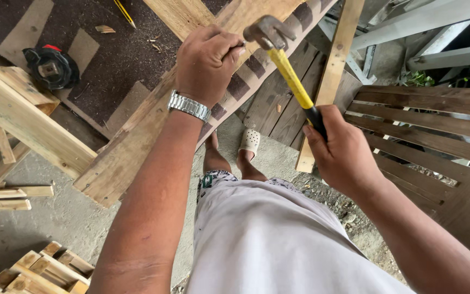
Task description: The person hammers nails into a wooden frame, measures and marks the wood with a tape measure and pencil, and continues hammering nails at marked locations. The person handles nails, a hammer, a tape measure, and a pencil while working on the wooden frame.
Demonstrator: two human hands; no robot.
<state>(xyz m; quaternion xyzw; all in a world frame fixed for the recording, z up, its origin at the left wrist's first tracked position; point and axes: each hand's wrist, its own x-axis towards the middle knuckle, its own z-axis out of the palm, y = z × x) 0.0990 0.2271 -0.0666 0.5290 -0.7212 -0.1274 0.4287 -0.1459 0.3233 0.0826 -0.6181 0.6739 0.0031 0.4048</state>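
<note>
Gripping a hammer (289, 76) by its handle at frame centre, the right hand (341, 152) raises it beside the left hand (208, 62), closed on a plank (137, 136).

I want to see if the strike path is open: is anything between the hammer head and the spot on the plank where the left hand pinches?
Nothing visible blocks it. The hammer head sits right beside the left hand fingers on the plank; those fingers are the closest thing. Whether they pinch a nail cannot be told. The right hand grips the handle.

one hammer (278, 51), one tape measure (50, 66)
</note>
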